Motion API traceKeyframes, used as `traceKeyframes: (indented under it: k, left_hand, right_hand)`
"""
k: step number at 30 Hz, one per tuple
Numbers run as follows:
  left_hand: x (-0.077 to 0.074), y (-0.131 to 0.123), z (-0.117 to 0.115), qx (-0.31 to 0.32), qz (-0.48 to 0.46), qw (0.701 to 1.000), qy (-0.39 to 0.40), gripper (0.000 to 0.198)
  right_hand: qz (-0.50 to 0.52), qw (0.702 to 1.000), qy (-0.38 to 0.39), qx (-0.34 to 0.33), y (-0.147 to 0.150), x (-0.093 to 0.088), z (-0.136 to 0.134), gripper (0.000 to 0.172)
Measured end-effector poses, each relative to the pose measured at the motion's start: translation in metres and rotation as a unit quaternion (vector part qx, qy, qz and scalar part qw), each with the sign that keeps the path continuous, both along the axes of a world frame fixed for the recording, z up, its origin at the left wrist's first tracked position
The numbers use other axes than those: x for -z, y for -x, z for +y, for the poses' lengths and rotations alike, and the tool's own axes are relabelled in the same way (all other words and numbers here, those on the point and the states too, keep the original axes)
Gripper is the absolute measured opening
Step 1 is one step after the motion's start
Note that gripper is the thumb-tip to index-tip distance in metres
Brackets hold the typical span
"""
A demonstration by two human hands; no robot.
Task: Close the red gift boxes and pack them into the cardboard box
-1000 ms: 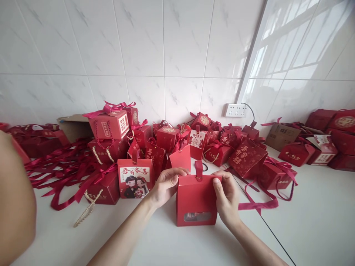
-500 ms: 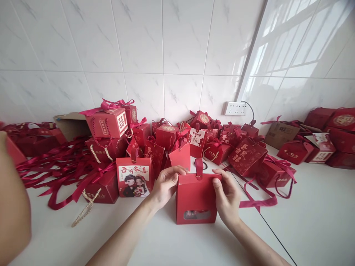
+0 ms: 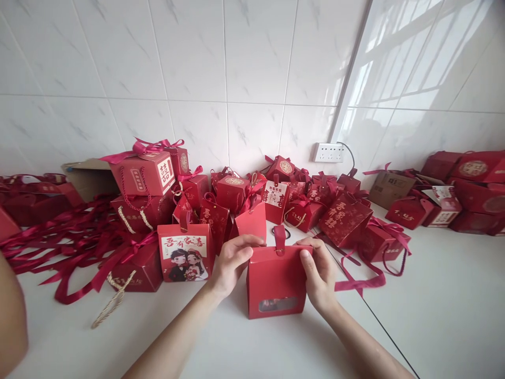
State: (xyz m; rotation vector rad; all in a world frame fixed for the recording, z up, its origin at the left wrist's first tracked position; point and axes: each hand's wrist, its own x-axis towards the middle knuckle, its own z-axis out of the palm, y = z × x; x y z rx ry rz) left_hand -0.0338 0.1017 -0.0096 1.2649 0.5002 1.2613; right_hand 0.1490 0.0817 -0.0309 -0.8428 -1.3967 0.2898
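Note:
A red paper gift box [image 3: 277, 273] stands upright on the white table in front of me. Its back or plain side faces me, with an oval clear window low down and a red ribbon loop [image 3: 280, 239] at the top. My left hand [image 3: 235, 266] pinches the upper left corner, thumb on the near side and fingers behind. My right hand [image 3: 319, 268] grips the upper right corner the same way. The fingertips behind the box are hidden. Close to my left forearm stands a box with a cartoon couple [image 3: 185, 253] on it.
Many red gift boxes fill the back of the table, among them a box with rope handles [image 3: 142, 172]. Loose ribbons [image 3: 74, 237] spread at left, near a person's arm [image 3: 11, 316]. A power socket [image 3: 329, 152] is on the tiled wall. Cardboard boxes [image 3: 392, 188] stand at right.
The camera view has shifted slightly, so the background boxes appear further left. Both hands keep their hold on the gift box's top corners, and the box is turned very slightly.

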Motion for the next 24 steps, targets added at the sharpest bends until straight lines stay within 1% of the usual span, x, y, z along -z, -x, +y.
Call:
traceKeyframes:
  k: [2, 5, 7, 10, 13, 16, 19, 21, 24]
  left_hand:
    - [0.0, -0.003, -0.003, -0.062, 0.037, 0.994, -0.078, 0.036]
    - [-0.001, -0.01, -0.012, -0.171, 0.103, 0.964, -0.178, 0.031]
    - [-0.001, -0.016, -0.017, -0.22, 0.131, 0.944, -0.208, 0.024]
    - [0.0, -0.023, -0.021, -0.269, 0.144, 0.919, -0.249, 0.014]
    - [0.002, -0.026, -0.022, -0.283, 0.162, 0.893, -0.309, 0.01]
    - [0.004, -0.027, -0.021, -0.292, 0.187, 0.873, -0.343, 0.013]
    - [0.005, -0.028, -0.02, -0.3, 0.193, 0.854, -0.378, 0.017]
    - [0.005, -0.029, -0.018, -0.299, 0.188, 0.846, -0.4, 0.018]
    - [0.006, -0.029, -0.017, -0.295, 0.191, 0.841, -0.41, 0.019]
  right_hand:
    - [-0.003, 1.0, -0.004, -0.008, 0.001, 0.0, 0.0, 0.009]
    - [-0.011, 0.999, -0.023, -0.023, 0.003, -0.004, -0.002, 0.013]
    - [-0.025, 0.999, -0.034, -0.027, 0.004, -0.007, -0.003, 0.012]
    - [-0.048, 0.998, -0.036, -0.021, 0.006, -0.011, -0.004, 0.005]
    - [-0.046, 0.998, -0.034, -0.019, 0.007, -0.012, -0.004, 0.003]
    - [-0.037, 0.999, -0.028, -0.016, 0.008, -0.011, -0.004, 0.002]
    - [-0.029, 0.999, -0.024, -0.01, 0.009, -0.01, -0.003, 0.003]
    - [-0.025, 0.999, -0.026, -0.011, 0.01, -0.009, -0.003, 0.004]
    - [-0.021, 0.999, -0.029, -0.007, 0.011, -0.009, -0.003, 0.006]
